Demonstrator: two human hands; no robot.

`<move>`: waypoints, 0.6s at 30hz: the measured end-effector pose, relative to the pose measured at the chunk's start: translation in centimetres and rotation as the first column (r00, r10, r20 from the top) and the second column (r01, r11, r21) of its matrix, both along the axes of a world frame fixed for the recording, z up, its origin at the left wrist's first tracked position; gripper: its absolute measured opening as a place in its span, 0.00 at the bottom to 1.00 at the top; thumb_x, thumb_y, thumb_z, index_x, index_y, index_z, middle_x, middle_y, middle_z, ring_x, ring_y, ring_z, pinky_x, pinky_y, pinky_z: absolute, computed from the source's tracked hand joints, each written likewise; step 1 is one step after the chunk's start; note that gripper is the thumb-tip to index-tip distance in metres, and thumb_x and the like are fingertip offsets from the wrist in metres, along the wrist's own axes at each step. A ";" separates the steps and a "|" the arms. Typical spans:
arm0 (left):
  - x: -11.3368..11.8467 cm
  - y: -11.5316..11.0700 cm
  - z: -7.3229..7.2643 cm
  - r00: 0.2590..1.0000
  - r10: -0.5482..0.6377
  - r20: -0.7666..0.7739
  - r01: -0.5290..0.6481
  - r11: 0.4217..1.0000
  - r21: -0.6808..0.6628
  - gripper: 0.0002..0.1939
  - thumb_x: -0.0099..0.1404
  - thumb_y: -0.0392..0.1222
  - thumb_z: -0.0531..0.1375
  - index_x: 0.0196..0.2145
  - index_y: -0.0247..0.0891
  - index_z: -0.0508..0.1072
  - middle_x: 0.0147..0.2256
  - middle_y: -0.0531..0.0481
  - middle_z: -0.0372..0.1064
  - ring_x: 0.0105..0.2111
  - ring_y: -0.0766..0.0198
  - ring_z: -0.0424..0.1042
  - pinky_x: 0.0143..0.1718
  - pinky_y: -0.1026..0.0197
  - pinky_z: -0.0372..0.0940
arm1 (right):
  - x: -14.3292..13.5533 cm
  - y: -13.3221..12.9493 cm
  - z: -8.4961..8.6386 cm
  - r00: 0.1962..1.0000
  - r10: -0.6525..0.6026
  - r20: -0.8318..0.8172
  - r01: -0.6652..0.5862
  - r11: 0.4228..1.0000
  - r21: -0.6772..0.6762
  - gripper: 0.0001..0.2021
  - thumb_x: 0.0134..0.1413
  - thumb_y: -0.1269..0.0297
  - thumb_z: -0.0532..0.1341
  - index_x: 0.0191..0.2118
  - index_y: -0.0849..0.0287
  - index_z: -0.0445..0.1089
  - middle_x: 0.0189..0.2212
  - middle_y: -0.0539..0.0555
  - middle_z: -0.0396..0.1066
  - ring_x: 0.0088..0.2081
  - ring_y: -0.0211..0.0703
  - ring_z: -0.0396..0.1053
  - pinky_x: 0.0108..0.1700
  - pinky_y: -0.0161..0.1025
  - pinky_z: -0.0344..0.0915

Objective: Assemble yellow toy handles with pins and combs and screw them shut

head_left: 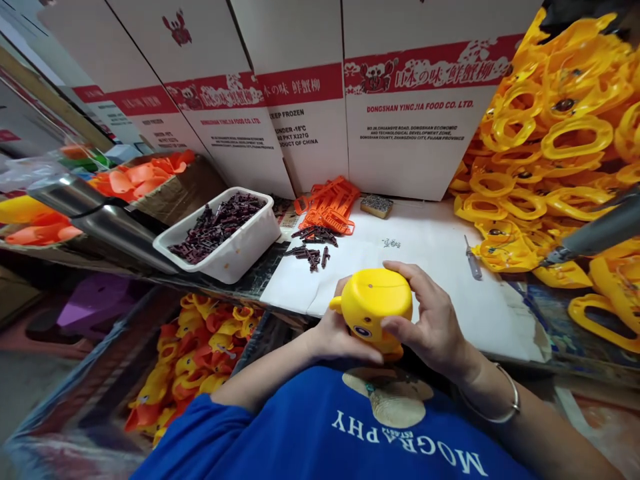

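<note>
A yellow plastic toy duck part with a printed eye is held between both hands, close to my blue shirt. My left hand wraps its left side and underside. From the right, my right hand grips it with the thumb on the front and the fingers behind the top edge. On the white work sheet beyond the hands lie small dark plastic pieces, a heap of orange plastic frames and a little group of tiny metal bits.
A white tub of dark pieces stands left of the sheet. Yellow parts pile high at right, near a screwdriver and a grey tool. A lined bin holds yellow-orange toys at lower left. Cardboard boxes wall the back.
</note>
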State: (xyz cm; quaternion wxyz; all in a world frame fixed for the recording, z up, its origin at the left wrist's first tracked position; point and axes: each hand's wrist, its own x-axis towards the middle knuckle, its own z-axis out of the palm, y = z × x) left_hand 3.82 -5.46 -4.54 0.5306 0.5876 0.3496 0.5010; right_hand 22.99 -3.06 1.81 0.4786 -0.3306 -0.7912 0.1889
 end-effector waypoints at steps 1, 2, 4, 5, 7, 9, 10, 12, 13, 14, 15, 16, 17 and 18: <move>-0.5 -0.3 0.3 0.998 -0.032 0.051 0.030 0.998 0.050 0.58 0.36 0.67 0.78 0.61 0.45 0.64 0.58 0.40 0.68 0.61 0.39 0.68 0.63 0.37 0.65 | -0.1 -0.4 -0.2 1.000 0.014 -0.009 -0.014 1.000 0.002 0.36 0.61 0.33 0.59 0.60 0.60 0.68 0.48 0.63 0.77 0.47 0.54 0.78 0.49 0.49 0.78; -1.0 -0.7 0.7 0.994 -0.046 0.103 0.040 0.997 0.061 0.57 0.40 0.70 0.76 0.63 0.45 0.64 0.59 0.40 0.67 0.60 0.40 0.69 0.63 0.38 0.65 | -0.2 -0.7 -0.4 1.000 0.026 -0.012 -0.025 1.000 0.007 0.37 0.61 0.33 0.59 0.61 0.61 0.67 0.49 0.64 0.76 0.47 0.54 0.77 0.49 0.49 0.77; -1.8 -1.5 1.8 0.994 0.005 0.108 -0.011 0.999 0.053 0.49 0.49 0.70 0.73 0.62 0.44 0.67 0.58 0.41 0.70 0.58 0.43 0.72 0.62 0.43 0.67 | -0.3 -1.5 -0.8 0.999 0.048 -0.011 -0.048 0.999 0.023 0.38 0.61 0.32 0.58 0.63 0.61 0.65 0.50 0.65 0.74 0.48 0.55 0.75 0.49 0.50 0.77; -2.1 -1.9 2.3 0.997 0.023 0.080 -0.030 0.995 0.092 0.49 0.49 0.68 0.74 0.62 0.44 0.68 0.57 0.42 0.71 0.56 0.44 0.73 0.61 0.46 0.68 | -0.4 -1.7 -1.0 0.998 0.061 -0.010 -0.061 0.998 0.029 0.39 0.62 0.32 0.57 0.63 0.60 0.65 0.50 0.65 0.73 0.48 0.56 0.75 0.49 0.51 0.76; -2.3 -2.4 3.1 0.999 0.029 0.035 -0.036 0.975 0.218 0.48 0.49 0.62 0.77 0.64 0.45 0.69 0.55 0.43 0.73 0.53 0.48 0.76 0.58 0.51 0.70 | -0.5 -2.2 -1.3 0.995 0.101 -0.019 -0.100 0.994 0.045 0.39 0.62 0.31 0.56 0.64 0.59 0.64 0.50 0.64 0.71 0.48 0.56 0.74 0.48 0.52 0.76; -2.2 -2.8 3.4 1.000 0.022 0.022 -0.028 0.944 0.330 0.48 0.51 0.58 0.78 0.65 0.46 0.68 0.55 0.44 0.74 0.52 0.51 0.76 0.57 0.54 0.72 | -0.7 -2.5 -1.5 0.989 0.142 -0.037 -0.140 0.988 0.063 0.38 0.62 0.32 0.56 0.64 0.59 0.63 0.50 0.62 0.69 0.47 0.56 0.72 0.46 0.53 0.75; -2.1 -3.0 3.3 0.999 0.027 0.020 -0.033 0.933 0.360 0.47 0.52 0.57 0.77 0.66 0.47 0.68 0.55 0.44 0.74 0.52 0.52 0.76 0.57 0.54 0.72 | -0.8 -2.6 -1.6 0.987 0.154 -0.046 -0.150 0.986 0.066 0.37 0.62 0.33 0.56 0.64 0.59 0.62 0.49 0.62 0.68 0.46 0.55 0.72 0.46 0.53 0.75; -1.8 -3.1 3.1 0.998 0.056 0.021 -0.059 0.923 0.381 0.45 0.55 0.57 0.76 0.66 0.47 0.68 0.56 0.43 0.73 0.53 0.51 0.76 0.58 0.52 0.73 | -0.9 -2.7 -1.7 0.986 0.155 -0.060 -0.152 0.987 0.055 0.36 0.63 0.35 0.56 0.64 0.58 0.62 0.48 0.61 0.68 0.45 0.55 0.72 0.44 0.53 0.74; -1.6 -3.1 2.9 0.997 0.070 0.025 -0.075 0.921 0.382 0.44 0.56 0.57 0.75 0.66 0.47 0.68 0.55 0.43 0.74 0.52 0.51 0.77 0.57 0.52 0.73 | -1.0 -2.7 -1.8 0.987 0.150 -0.066 -0.147 0.988 0.045 0.35 0.63 0.35 0.56 0.63 0.58 0.63 0.47 0.61 0.67 0.44 0.55 0.72 0.44 0.53 0.74; -1.5 -3.1 2.8 0.996 0.080 0.032 -0.086 0.921 0.379 0.43 0.56 0.57 0.75 0.66 0.47 0.69 0.55 0.43 0.74 0.51 0.51 0.77 0.56 0.52 0.74 | -1.0 -2.7 -1.9 0.987 0.144 -0.070 -0.142 0.989 0.036 0.34 0.63 0.36 0.56 0.62 0.58 0.63 0.47 0.60 0.67 0.44 0.55 0.71 0.43 0.53 0.74; -1.4 -3.0 2.7 0.996 0.083 0.040 -0.092 0.923 0.374 0.43 0.55 0.57 0.75 0.65 0.46 0.69 0.54 0.43 0.75 0.50 0.51 0.78 0.54 0.53 0.75 | -1.1 -2.6 -1.9 0.987 0.139 -0.076 -0.138 0.990 0.026 0.33 0.63 0.36 0.56 0.61 0.58 0.64 0.46 0.60 0.67 0.44 0.54 0.71 0.43 0.52 0.73; -1.3 -2.9 2.6 0.996 0.082 0.047 -0.093 0.926 0.365 0.42 0.55 0.57 0.75 0.64 0.44 0.70 0.52 0.43 0.75 0.49 0.52 0.79 0.52 0.54 0.76 | -1.1 -2.5 -2.0 0.987 0.135 -0.084 -0.134 0.991 0.013 0.32 0.64 0.36 0.56 0.60 0.57 0.64 0.46 0.59 0.67 0.43 0.53 0.71 0.42 0.51 0.73; -1.2 -2.7 2.6 0.995 0.084 0.051 -0.097 0.933 0.348 0.42 0.55 0.57 0.76 0.63 0.43 0.71 0.50 0.43 0.76 0.47 0.53 0.79 0.49 0.56 0.76 | -1.2 -2.3 -2.0 0.987 0.131 -0.091 -0.132 0.991 -0.003 0.31 0.64 0.36 0.56 0.59 0.57 0.65 0.45 0.59 0.67 0.43 0.52 0.71 0.42 0.50 0.73; -1.3 -2.5 2.6 0.995 0.091 0.048 -0.102 0.943 0.318 0.40 0.55 0.57 0.75 0.62 0.42 0.72 0.49 0.44 0.76 0.45 0.54 0.79 0.47 0.57 0.76 | -1.2 -2.0 -2.1 0.987 0.127 -0.093 -0.130 0.991 -0.026 0.31 0.64 0.36 0.56 0.58 0.57 0.65 0.45 0.58 0.68 0.42 0.50 0.71 0.42 0.49 0.73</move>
